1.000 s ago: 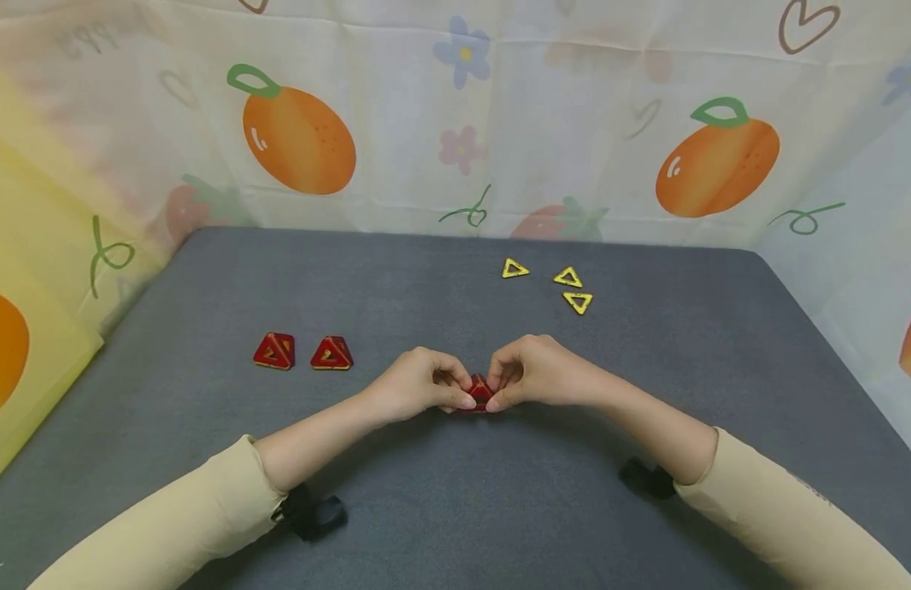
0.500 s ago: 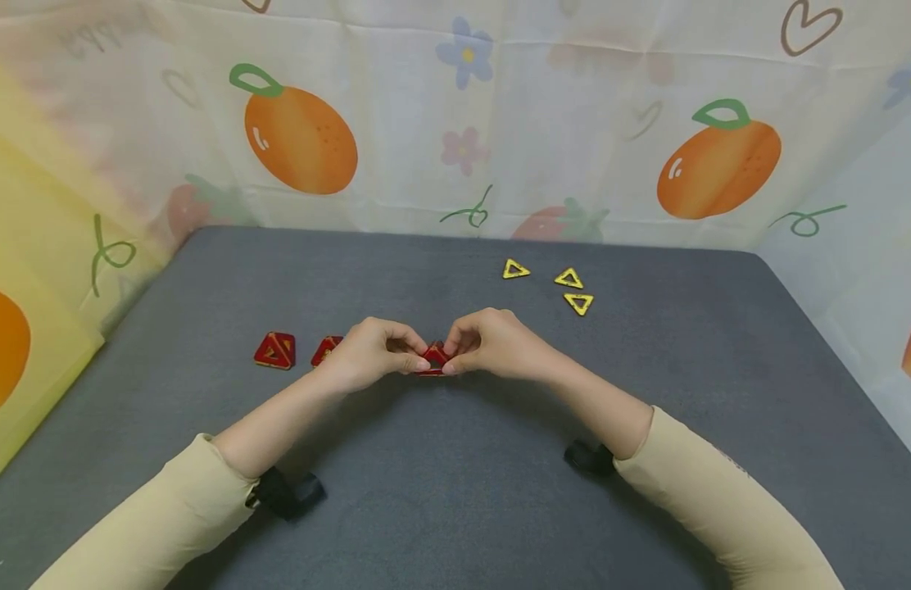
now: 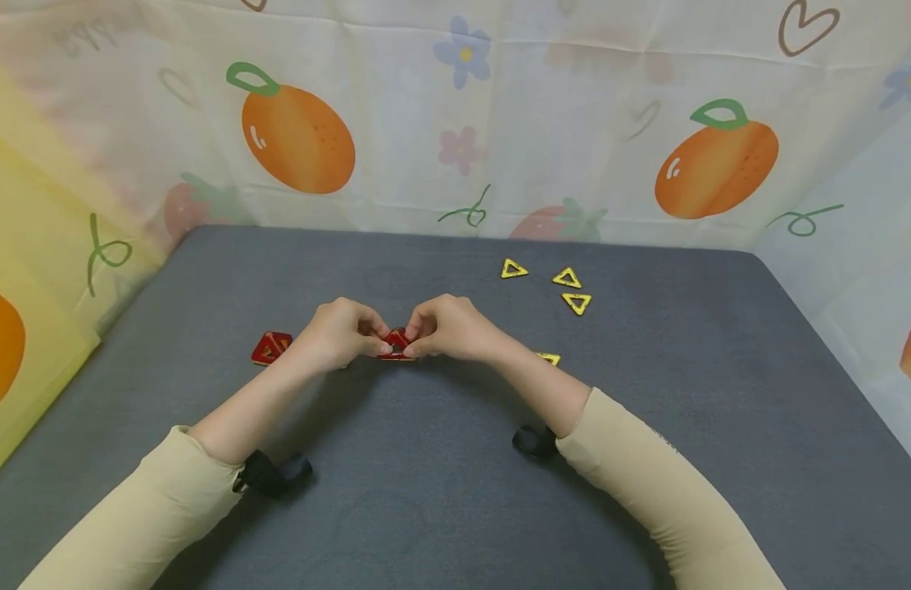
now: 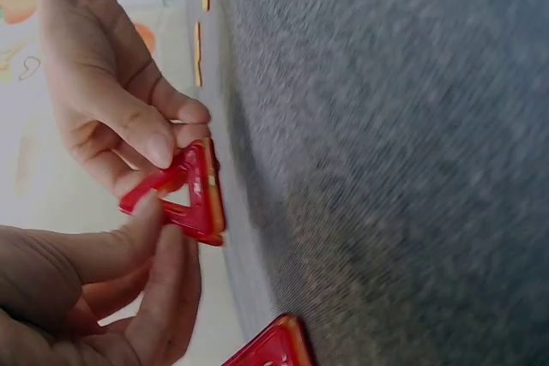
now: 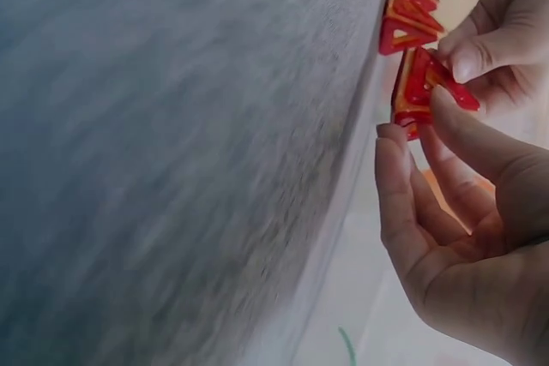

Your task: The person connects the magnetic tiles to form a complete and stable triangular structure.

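Both hands hold a small red pyramid [image 3: 397, 345] built from hollow triangle tiles, over the middle of the table. My left hand [image 3: 342, 332] pinches its left side with thumb and fingers, and my right hand [image 3: 451, 329] pinches its right side. In the left wrist view the pyramid [image 4: 199, 190] shows gold edges and an opening through its face, its base close over the cloth. The right wrist view has the pyramid [image 5: 420, 83] between both thumbs. Another red pyramid [image 3: 269, 347] stands left of the hands; a further one is hidden behind my left hand.
Flat yellow triangle frames lie toward the back right: one triangle [image 3: 514, 269], a second triangle [image 3: 567, 278] and a third triangle [image 3: 577, 303]. Another yellow triangle [image 3: 549, 359] is partly covered by the right forearm. A printed curtain [image 3: 396, 123] hangs behind the grey table [image 3: 426, 492].
Both hands have carried the red pyramid left and slightly back, toward the other red pyramids. My left hand now covers one of those. A yellow triangle has come into view behind the right forearm.
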Motion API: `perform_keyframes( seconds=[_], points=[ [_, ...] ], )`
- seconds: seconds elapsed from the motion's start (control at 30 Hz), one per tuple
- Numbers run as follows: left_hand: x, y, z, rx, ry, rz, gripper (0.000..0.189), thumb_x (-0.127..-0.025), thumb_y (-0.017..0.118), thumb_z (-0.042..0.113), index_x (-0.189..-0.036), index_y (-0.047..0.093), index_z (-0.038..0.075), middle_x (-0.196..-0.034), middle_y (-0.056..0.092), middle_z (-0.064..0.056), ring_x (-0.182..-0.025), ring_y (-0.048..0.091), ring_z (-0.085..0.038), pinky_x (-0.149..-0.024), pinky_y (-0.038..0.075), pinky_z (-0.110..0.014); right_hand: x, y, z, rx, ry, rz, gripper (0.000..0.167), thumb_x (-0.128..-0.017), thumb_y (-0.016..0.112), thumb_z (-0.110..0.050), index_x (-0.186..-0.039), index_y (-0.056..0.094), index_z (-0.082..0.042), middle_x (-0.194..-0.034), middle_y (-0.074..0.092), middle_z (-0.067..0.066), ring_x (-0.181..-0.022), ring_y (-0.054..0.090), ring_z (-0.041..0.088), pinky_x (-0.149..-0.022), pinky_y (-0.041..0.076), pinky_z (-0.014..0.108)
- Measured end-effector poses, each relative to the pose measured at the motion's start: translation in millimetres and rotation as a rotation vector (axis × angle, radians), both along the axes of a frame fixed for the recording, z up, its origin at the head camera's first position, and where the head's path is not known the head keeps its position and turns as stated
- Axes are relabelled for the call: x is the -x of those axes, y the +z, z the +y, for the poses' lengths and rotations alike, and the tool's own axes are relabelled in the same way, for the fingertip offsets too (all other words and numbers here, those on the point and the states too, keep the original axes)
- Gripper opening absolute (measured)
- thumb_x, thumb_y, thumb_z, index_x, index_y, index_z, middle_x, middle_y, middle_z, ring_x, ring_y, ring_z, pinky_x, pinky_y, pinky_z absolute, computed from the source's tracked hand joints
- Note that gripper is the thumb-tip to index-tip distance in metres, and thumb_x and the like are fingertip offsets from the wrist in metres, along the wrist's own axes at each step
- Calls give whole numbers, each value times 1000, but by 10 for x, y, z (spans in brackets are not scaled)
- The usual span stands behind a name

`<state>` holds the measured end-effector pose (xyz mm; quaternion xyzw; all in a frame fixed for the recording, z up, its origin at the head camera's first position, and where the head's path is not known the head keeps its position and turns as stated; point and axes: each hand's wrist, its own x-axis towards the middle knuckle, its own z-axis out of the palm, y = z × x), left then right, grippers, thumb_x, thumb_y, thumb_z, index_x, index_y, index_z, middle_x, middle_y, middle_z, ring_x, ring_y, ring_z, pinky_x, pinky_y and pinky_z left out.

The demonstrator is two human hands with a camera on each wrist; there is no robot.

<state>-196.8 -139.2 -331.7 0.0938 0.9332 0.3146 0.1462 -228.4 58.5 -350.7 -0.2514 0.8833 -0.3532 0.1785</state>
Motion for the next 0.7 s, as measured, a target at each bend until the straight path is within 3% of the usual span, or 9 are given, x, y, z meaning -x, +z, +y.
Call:
perform_keyframes(
  seconds=[0.1, 0.23, 0.7],
  points=[
    [1, 35, -20, 37, 6, 6, 18, -89, 73, 15, -101, 74, 1, -92, 75, -13, -68, 60, -17, -60, 48, -26, 20, -6, -72, -5, 8, -5, 13, -85, 79, -20, -91, 71, -12, -76, 73, 1, -63, 60, 9, -58, 46, 20],
    [-10, 60, -11, 78, -8, 43, 16, -88, 73, 12, -98, 74, -1, -94, 76, -15, -81, 64, -22, -66, 50, -27, 28, -24, -130, -19, 5, -22, 13, -85, 78, -20, -92, 71, -11, -77, 72, 1, -63, 58, 9, -58, 45, 19],
    [-6, 6, 11, 143, -7, 54, 15, -89, 72, 11, -97, 74, -2, -94, 75, -18, -66, 60, -17, -57, 47, -24, 9, -70, -203, -66, -9, -26, 14, -88, 75, -22, -97, 70, -13, -84, 75, 5, -65, 62, 12, -56, 46, 20]
  ],
)
